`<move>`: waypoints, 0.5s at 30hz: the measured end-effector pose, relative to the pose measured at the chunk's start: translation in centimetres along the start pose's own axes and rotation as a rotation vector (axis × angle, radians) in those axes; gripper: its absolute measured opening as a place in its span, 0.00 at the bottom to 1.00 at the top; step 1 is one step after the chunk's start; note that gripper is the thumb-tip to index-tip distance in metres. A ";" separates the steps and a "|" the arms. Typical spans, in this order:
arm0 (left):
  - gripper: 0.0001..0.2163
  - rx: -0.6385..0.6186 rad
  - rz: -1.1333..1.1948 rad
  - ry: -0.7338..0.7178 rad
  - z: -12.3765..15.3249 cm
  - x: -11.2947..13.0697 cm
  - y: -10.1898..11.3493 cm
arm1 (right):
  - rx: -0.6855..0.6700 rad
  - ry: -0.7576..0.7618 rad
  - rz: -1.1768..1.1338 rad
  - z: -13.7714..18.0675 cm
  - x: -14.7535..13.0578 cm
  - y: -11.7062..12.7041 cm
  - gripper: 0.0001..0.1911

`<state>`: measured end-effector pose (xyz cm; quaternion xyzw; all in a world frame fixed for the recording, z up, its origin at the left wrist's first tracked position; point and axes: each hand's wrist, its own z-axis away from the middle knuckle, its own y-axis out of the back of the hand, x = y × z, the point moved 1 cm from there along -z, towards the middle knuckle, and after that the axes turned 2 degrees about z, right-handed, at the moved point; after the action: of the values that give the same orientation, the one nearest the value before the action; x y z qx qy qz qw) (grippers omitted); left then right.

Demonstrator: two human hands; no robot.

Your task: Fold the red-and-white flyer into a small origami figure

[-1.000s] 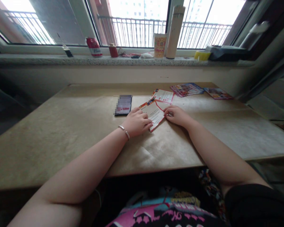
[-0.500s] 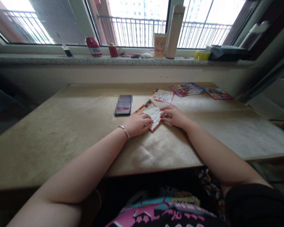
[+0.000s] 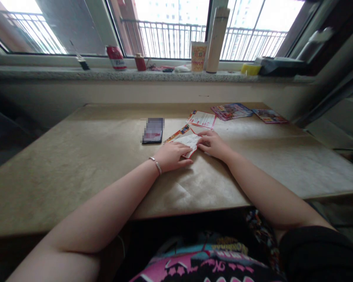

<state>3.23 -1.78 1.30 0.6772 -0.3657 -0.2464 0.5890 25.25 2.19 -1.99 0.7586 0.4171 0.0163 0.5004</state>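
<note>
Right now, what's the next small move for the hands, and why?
Probably press the paper flatter with the left hand while the right hand steadies its edge: the paper looks folded over, the left hand lies across it, and the right hand's fingers are at its right side.

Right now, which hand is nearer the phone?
Left: the left hand rests on the printed paper, right of the phone and nearer the person. The right hand is farther right, at the paper's edge.
</note>
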 end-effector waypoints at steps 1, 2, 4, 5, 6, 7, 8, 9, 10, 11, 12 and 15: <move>0.18 -0.005 -0.003 0.027 0.0 0.1 0.0 | -0.008 0.000 -0.008 0.0 0.0 0.1 0.04; 0.17 -0.010 -0.004 0.049 0.1 0.1 0.0 | -0.018 0.005 -0.013 0.1 0.1 0.2 0.04; 0.15 -0.010 0.005 0.049 0.1 0.2 0.0 | -0.042 0.026 -0.015 0.1 0.2 0.4 0.04; 0.15 -0.009 0.016 0.022 0.2 0.2 0.0 | -0.053 0.038 -0.014 0.1 0.2 0.5 0.04; 0.14 -0.006 0.029 -0.013 0.2 0.1 0.0 | -0.062 0.049 -0.014 0.2 0.3 0.5 0.05; 0.13 -0.003 0.041 -0.046 0.3 0.1 0.0 | -0.067 0.057 -0.016 0.2 0.3 0.5 0.05; 0.12 0.000 0.050 -0.072 0.3 0.0 0.0 | -0.069 0.059 -0.019 0.2 0.3 0.6 0.05; 0.12 0.003 0.057 -0.088 0.3 0.0 0.0 | -0.069 0.056 -0.021 0.2 0.4 0.6 0.05; 0.12 0.007 0.065 -0.098 0.3 -0.1 0.0 | -0.068 0.049 -0.023 0.2 0.3 0.6 0.05; 0.13 0.012 0.076 -0.107 0.3 -0.2 0.0 | -0.067 0.039 -0.023 0.2 0.3 0.6 0.05; 0.13 0.016 0.092 -0.121 0.2 -0.3 -0.1 | -0.064 0.028 -0.022 0.1 0.2 0.6 0.05; 0.15 0.030 0.151 -0.186 0.2 -0.7 -0.6 | -0.044 0.002 -0.022 0.0 -0.1 0.6 0.06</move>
<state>2.80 -1.33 0.66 0.6307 -0.4721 -0.2576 0.5594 25.56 2.00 -1.50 0.7427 0.4254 0.0209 0.5167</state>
